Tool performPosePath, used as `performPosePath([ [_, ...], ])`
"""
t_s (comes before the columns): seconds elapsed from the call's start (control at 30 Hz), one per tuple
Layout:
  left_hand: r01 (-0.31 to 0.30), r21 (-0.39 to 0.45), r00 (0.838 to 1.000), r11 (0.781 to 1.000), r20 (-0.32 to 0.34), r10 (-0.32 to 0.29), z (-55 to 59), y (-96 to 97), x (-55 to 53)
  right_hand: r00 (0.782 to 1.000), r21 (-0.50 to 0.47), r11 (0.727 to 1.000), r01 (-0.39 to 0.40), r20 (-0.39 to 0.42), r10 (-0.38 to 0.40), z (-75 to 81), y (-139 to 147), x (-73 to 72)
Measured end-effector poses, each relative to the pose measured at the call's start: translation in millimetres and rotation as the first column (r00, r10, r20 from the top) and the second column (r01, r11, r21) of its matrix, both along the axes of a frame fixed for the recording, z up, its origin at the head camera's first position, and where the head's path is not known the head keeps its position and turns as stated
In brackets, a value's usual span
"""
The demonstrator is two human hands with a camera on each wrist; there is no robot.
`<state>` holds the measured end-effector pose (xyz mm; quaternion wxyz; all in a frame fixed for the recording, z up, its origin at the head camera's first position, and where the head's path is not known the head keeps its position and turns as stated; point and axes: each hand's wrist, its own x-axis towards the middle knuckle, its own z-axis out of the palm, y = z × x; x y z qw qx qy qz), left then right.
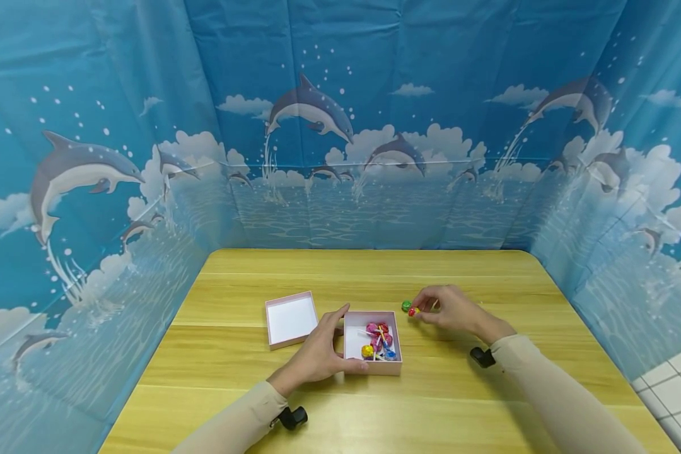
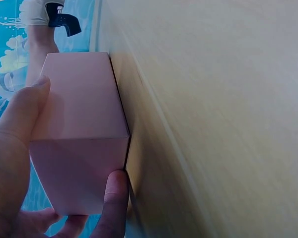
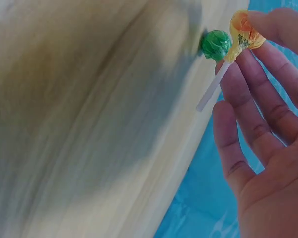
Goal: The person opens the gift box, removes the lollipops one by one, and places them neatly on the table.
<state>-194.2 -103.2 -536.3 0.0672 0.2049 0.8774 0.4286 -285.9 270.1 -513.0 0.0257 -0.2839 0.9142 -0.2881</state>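
Note:
My left hand (image 1: pixel 318 352) holds the left side of an open square pink box (image 1: pixel 377 367). Its thumb lies along the front wall, as the left wrist view also shows on the box (image 2: pixel 84 94). Several wrapped lollipops (image 1: pixel 381 337) in pink, red, yellow and blue lie inside, on the white bottom. Right of the box, my right hand (image 1: pixel 454 309) pinches the wrapped head of a red-and-yellow lollipop (image 1: pixel 413 311). In the right wrist view this lollipop (image 3: pixel 243 34) looks orange and yellow, its white stick pointing down. Beside it is a green lollipop (image 1: pixel 406 306).
A shallow box lid (image 1: pixel 291 319), white inside with pink edges, lies left of the box, behind my left hand. The wooden table (image 1: pixel 250 403) meets a blue dolphin-print curtain (image 1: pixel 340 214) at the back and sides. White floor tiles (image 1: pixel 675 384) show at the far right.

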Motion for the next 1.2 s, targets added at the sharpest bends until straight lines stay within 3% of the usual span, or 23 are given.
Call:
performPosePath([
  [0.77, -0.009, 0.002, 1.0, 1.0, 0.018, 0.009, -2.0, 0.3, -2.3, 0.999, 0.01, 0.998, 0.054, -0.001, -0.054, -17.9, -8, 1.1],
  [1.2, -0.008, 0.005, 1.0, 1.0, 0.019, 0.008, -2.4, -0.2, -1.6, 0.998, 0.006, 0.998, 0.067, -0.014, -0.067, -18.3, -10, 4.2],
])
